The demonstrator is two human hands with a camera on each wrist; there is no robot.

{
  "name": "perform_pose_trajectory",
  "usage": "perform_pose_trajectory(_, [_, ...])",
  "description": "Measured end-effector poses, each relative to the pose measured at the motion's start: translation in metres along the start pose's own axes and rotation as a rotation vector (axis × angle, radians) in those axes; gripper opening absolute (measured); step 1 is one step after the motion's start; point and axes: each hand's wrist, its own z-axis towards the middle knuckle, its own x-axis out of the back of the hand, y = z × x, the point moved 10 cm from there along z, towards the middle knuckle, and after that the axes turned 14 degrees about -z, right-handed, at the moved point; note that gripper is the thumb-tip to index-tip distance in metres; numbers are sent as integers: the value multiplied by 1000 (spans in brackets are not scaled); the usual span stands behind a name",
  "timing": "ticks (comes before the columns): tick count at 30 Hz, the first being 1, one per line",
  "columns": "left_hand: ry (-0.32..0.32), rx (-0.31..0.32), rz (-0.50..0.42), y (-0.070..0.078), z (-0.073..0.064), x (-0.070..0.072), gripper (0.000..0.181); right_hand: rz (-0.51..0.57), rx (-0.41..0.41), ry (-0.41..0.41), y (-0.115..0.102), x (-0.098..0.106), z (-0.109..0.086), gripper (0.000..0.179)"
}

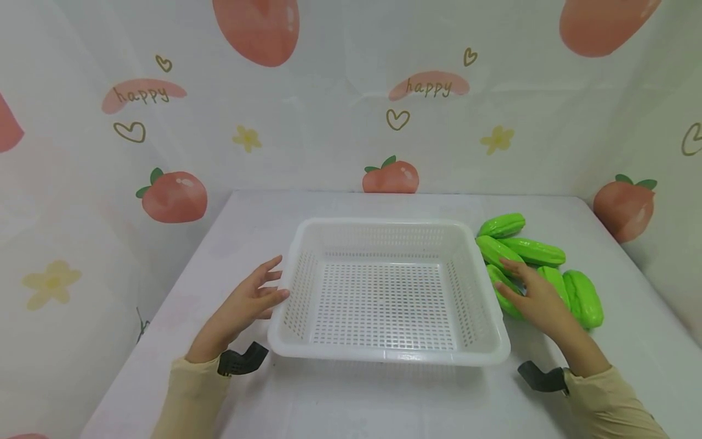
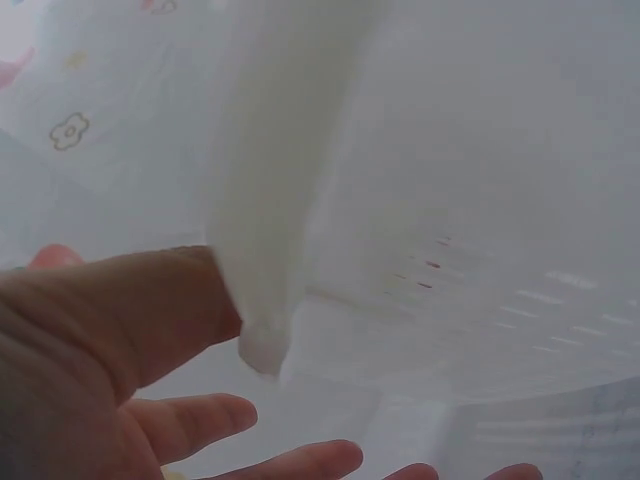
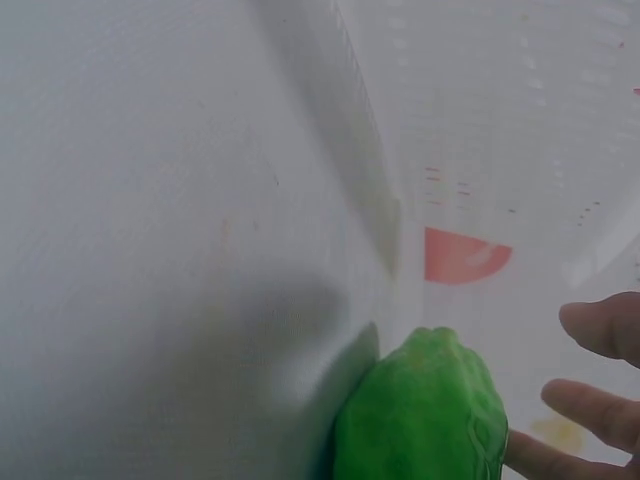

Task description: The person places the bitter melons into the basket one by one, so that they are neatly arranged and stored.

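A white slotted plastic basket sits in the middle of the table, with nothing in it. My left hand is at its left rim, fingers spread and loosely bent; in the left wrist view the thumb overlaps the rim's edge. My right hand hovers over the pile of glossy green, ridged, gourd-like vegetables to the right of the basket. Its fingers are apart and hold nothing. In the right wrist view one lumpy green gourd stands close by the fingertips.
The white-covered table runs back to a cloth backdrop printed with peaches, hearts and flowers. Several gourds lie bunched against the basket's right side, with one gourd outermost to the right.
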Motion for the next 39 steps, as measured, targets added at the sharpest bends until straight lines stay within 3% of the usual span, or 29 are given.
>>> perform_pose_trajectory(14, [-66,-5,-67,-2,1,-4,80,-3,-35,-66,7,-8,0,69])
perform_pose_trajectory(27, [-84,11,-75,-3,1,-5,79,-17,-51,-84,11,-11,0,70])
perform_pose_trajectory(39, [-119,14,-180,-5,4,-9,81,-17,-43,-111,15,-16,1,71])
